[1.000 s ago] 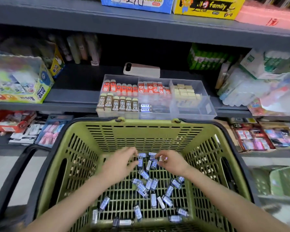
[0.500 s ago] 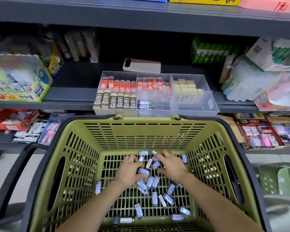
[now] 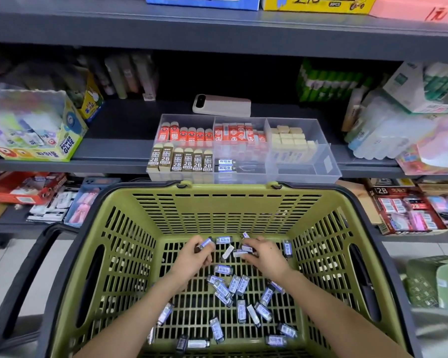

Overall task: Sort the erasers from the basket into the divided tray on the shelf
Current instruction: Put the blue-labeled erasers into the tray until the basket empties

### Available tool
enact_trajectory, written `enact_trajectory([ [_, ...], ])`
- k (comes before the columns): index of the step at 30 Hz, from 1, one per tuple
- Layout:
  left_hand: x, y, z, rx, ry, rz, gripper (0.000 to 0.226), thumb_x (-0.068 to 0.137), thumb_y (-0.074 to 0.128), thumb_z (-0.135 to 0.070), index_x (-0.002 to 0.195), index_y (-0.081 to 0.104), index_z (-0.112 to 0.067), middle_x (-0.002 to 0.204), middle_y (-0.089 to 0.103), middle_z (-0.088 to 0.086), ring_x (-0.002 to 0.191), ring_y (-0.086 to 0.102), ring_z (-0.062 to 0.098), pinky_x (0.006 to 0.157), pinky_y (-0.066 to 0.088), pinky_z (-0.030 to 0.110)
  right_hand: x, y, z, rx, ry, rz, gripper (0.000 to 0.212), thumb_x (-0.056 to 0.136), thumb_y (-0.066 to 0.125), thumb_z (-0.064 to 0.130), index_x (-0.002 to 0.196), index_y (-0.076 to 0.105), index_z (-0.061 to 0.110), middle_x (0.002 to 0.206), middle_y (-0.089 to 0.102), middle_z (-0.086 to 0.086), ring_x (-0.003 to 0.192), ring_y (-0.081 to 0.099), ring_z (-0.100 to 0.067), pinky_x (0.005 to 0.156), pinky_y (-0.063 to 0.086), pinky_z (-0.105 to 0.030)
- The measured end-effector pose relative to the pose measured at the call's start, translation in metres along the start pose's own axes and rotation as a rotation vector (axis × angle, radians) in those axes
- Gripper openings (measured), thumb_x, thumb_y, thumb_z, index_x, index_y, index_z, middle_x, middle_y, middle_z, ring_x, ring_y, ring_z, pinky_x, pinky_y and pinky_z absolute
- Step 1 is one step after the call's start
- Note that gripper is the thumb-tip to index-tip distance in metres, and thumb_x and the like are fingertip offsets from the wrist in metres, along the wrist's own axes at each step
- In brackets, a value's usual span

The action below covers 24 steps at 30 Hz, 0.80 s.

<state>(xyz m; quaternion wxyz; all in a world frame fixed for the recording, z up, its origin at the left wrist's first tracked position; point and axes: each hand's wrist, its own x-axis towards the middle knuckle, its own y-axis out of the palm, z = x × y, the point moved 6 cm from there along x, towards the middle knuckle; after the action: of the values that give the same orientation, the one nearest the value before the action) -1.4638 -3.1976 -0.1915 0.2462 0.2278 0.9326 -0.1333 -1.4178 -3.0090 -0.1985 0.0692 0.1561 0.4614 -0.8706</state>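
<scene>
Several small erasers [image 3: 239, 285] in blue-white sleeves lie scattered on the floor of a green basket [image 3: 243, 210]. Both hands are down inside it near the far wall. My left hand [image 3: 193, 259] pinches one eraser [image 3: 206, 243] between thumb and fingers. My right hand [image 3: 265, 255] curls its fingers round another eraser [image 3: 243, 250]. On the shelf behind the basket stands a clear divided tray [image 3: 329, 164] with orange, brown 2B and cream erasers; two blue-white ones [image 3: 226, 165] lie in its front middle compartment.
A phone [image 3: 221, 105] lies behind the tray. A glue box [image 3: 34, 133] stands at the left, plastic-wrapped packs [image 3: 398, 125] at the right. The basket's black handle [image 3: 23, 280] hangs at the left. Stationery packs fill the lower shelf.
Both hands dropped to the basket floor, then closed on erasers near the far wall. The left hand has lifted one eraser a little. The camera came nearer.
</scene>
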Motion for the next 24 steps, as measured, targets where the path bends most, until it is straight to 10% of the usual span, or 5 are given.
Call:
enact_trajectory([
  [7, -0.021, -0.004, -0.033, -0.321, -0.017, 0.158, 0.012, 0.091, 0.058, -0.012, 0.100, 0.051, -0.009, 0.068, 0.059, 0.013, 0.059, 0.054, 0.020, 0.056, 0.046, 0.027, -0.025, -0.040, 0.044, 0.617, 0.088, -0.130, 0.039, 0.083, 0.070, 0.029, 0.119, 0.063, 0.018, 0.055, 0.055, 0.021, 0.040, 0.046, 0.004, 0.044, 0.032, -0.006],
  [12, -0.038, -0.010, -0.058, -0.586, -0.099, 0.187, 0.038, 0.082, 0.056, 0.002, 0.117, 0.062, -0.011, 0.081, 0.070, 0.020, 0.067, 0.065, 0.023, 0.054, 0.052, 0.027, -0.051, -0.083, 0.092, 0.919, -0.022, -0.138, 0.029, 0.084, 0.069, 0.017, 0.112, 0.065, 0.018, 0.056, 0.060, 0.012, 0.039, 0.036, 0.000, 0.038, 0.031, -0.013],
  [17, -0.067, 0.010, -0.099, -1.069, -0.227, 0.271, 0.035, 0.079, 0.059, -0.027, 0.094, 0.067, 0.003, 0.095, 0.068, 0.021, 0.083, 0.067, 0.036, 0.068, 0.057, 0.046, -0.064, -0.112, 0.140, 0.971, -0.151, -0.169, 0.026, 0.080, 0.072, 0.015, 0.103, 0.068, 0.025, 0.083, 0.070, 0.008, 0.053, 0.051, -0.001, 0.049, 0.042, -0.013],
  [24, -0.094, 0.014, -0.133, -1.270, -0.296, 0.293, 0.053, 0.085, 0.053, -0.054, 0.100, 0.067, -0.005, 0.085, 0.070, 0.015, 0.066, 0.069, 0.031, 0.056, 0.057, 0.038, -0.072, -0.123, 0.189, 0.147, -0.352, -0.203, 0.034, 0.087, 0.064, 0.023, 0.122, 0.063, 0.022, 0.108, 0.056, 0.003, 0.105, 0.049, -0.001, 0.090, 0.036, -0.013],
])
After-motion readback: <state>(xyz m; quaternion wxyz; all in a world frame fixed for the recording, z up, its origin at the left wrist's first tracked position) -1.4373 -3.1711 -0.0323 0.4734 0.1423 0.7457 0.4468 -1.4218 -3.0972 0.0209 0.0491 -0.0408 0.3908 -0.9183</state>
